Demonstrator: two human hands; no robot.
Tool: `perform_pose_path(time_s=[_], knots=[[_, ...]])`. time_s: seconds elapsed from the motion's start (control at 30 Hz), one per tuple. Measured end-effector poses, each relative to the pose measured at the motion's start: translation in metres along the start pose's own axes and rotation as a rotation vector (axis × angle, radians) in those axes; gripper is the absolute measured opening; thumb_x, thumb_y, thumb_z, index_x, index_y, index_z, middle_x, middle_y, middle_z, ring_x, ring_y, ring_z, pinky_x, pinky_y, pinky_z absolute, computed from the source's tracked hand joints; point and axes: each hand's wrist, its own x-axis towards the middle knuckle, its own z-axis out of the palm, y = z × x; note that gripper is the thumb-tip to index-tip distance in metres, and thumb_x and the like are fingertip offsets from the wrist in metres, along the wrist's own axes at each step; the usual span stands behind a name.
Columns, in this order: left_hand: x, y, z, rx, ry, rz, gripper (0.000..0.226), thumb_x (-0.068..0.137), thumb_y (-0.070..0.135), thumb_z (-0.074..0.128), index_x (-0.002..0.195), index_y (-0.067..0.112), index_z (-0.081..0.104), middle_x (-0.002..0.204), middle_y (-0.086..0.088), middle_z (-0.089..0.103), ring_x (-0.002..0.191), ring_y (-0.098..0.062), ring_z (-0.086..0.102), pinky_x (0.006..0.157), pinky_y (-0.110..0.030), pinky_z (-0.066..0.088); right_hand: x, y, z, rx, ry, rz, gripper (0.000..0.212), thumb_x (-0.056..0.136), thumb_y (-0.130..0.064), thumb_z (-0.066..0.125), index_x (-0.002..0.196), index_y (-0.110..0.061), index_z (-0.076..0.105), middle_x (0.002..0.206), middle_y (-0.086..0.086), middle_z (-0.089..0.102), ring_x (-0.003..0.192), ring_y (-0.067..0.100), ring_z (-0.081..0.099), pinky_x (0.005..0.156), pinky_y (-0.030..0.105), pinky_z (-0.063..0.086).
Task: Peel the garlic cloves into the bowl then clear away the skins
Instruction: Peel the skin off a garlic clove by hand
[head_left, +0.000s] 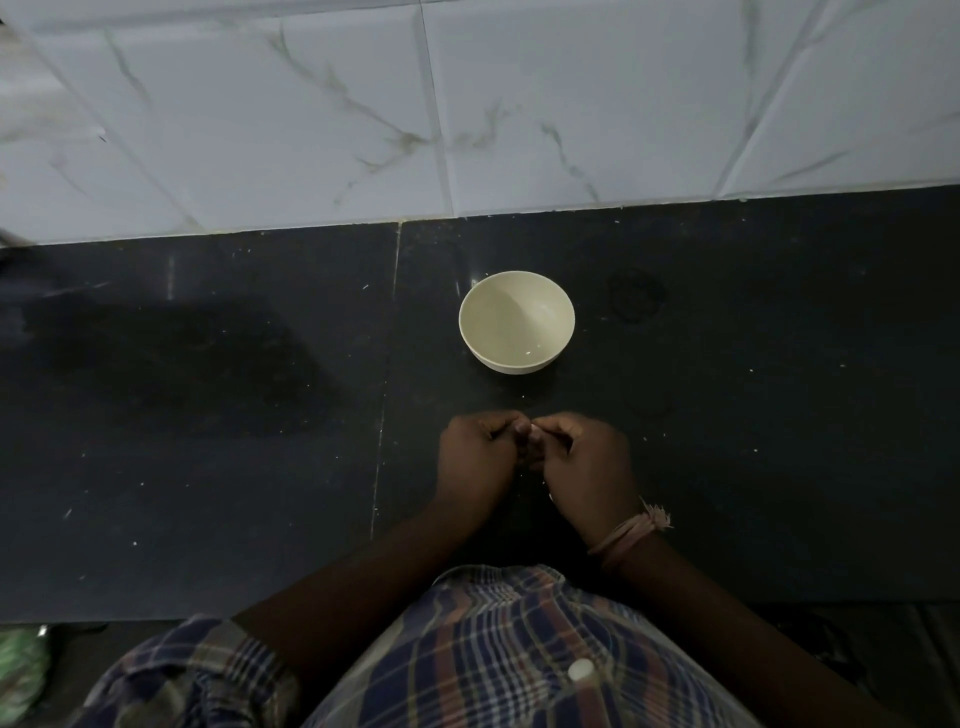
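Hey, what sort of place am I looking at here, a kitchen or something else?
Most likely a home kitchen worktop. A dark stone counter runs along a wall of white marble-pattern tiles, and a small cream bowl stands on the counter, beyond the left hand and right hand, which work together at something small.

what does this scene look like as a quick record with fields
surface: dark counter below a white tiled wall
bowl: cream bowl, upright, looks empty
left hand: left hand, fingers curled, meeting the right in front of the bowl
right hand: right hand, fingers curled, thread band at the wrist
held item: something small between the fingertips, too dark to identify
skins: a few pale flecks on the counter
task stage: nothing visible in the bowl yet
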Motion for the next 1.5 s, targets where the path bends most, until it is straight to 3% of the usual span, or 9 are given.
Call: perform_pose_path(time_s=[0.1,0.23,0.33,0.43,0.6,0.83,1.03,1.23,1.5], knots=[[0.000,-0.002,0.000,0.036,-0.003,0.004,0.021,0.088,0.011,0.059,0.073,0.012,0.073,0.068,-0.006,0.072,0.065,-0.019,0.069,0.067,-0.043,0.057,0.001,0.002,0.002,0.024,-0.029,0.021,0.019,0.091,-0.007,0.067,0.102,-0.016,0.080,0.092,-0.003,0.077,0.084,0.009,0.072,0.082,0.036,0.061],[0.001,-0.005,-0.002,0.072,0.072,-0.059,0.022,0.088,0.000,0.056,0.070,0.007,0.068,0.065,-0.007,0.068,0.059,-0.010,0.063,0.059,-0.027,0.051,0.001,0.001,0.006,0.149,-0.076,0.068,0.016,0.090,-0.003,0.070,0.099,-0.011,0.081,0.088,-0.001,0.078,0.081,0.010,0.074,0.076,0.031,0.063],[0.002,0.004,-0.004,-0.292,-0.009,-0.217,0.025,0.100,0.001,0.052,0.084,0.001,0.071,0.076,-0.017,0.074,0.071,-0.023,0.074,0.067,-0.036,0.063,0.007,0.000,0.003,0.321,-0.054,0.155,0.012,0.089,-0.002,0.071,0.095,-0.009,0.080,0.084,0.002,0.078,0.078,0.016,0.076,0.073,0.035,0.063],[0.005,0.009,-0.007,-0.633,-0.075,-0.332,0.023,0.103,0.000,0.048,0.097,-0.009,0.068,0.080,-0.023,0.073,0.068,-0.025,0.074,0.063,-0.031,0.061,0.009,-0.007,-0.002,0.545,-0.081,0.218,0.010,0.091,0.003,0.068,0.099,0.003,0.074,0.085,0.012,0.078,0.075,0.021,0.076,0.068,0.028,0.062],[0.008,-0.005,-0.012,-0.677,0.014,-0.461,0.020,0.101,-0.005,0.051,0.095,-0.001,0.071,0.085,-0.016,0.074,0.071,-0.016,0.073,0.064,-0.022,0.059,0.008,-0.003,0.011,0.731,-0.039,0.382,0.011,0.092,0.002,0.068,0.101,0.006,0.071,0.092,0.023,0.075,0.081,0.028,0.074,0.073,0.030,0.063],[0.008,-0.021,-0.020,-0.508,0.121,-0.526,0.022,0.091,-0.012,0.061,0.090,0.005,0.075,0.099,-0.017,0.075,0.092,-0.022,0.073,0.070,-0.024,0.059,0.006,0.013,0.027,0.668,-0.027,0.502,0.013,0.090,-0.002,0.072,0.104,-0.003,0.074,0.096,0.015,0.076,0.083,0.022,0.074,0.079,0.029,0.061],[0.007,-0.021,-0.025,-0.267,0.091,-0.428,0.015,0.094,0.011,0.071,0.103,0.019,0.079,0.094,-0.002,0.078,0.088,-0.015,0.073,0.077,-0.032,0.062,0.004,0.009,0.029,0.544,-0.021,0.455,0.017,0.088,-0.011,0.077,0.105,-0.011,0.077,0.085,0.002,0.077,0.072,0.013,0.071,0.080,0.035,0.062],[-0.004,-0.009,-0.021,-0.532,-0.057,-0.364,0.013,0.094,0.003,0.067,0.103,0.006,0.076,0.092,-0.012,0.079,0.082,-0.019,0.076,0.079,-0.032,0.062,0.002,0.000,0.026,0.498,-0.028,0.364,0.013,0.093,-0.007,0.069,0.105,-0.013,0.074,0.091,0.005,0.077,0.075,0.012,0.074,0.065,0.023,0.058],[-0.010,0.001,-0.018,-0.561,0.023,-0.261,0.016,0.092,-0.002,0.067,0.106,-0.002,0.075,0.093,-0.018,0.078,0.082,-0.023,0.076,0.071,-0.027,0.061,-0.002,-0.008,0.018,0.250,-0.043,0.165,0.011,0.096,-0.009,0.065,0.101,-0.011,0.074,0.083,0.000,0.075,0.069,0.005,0.071,0.056,0.020,0.056]])
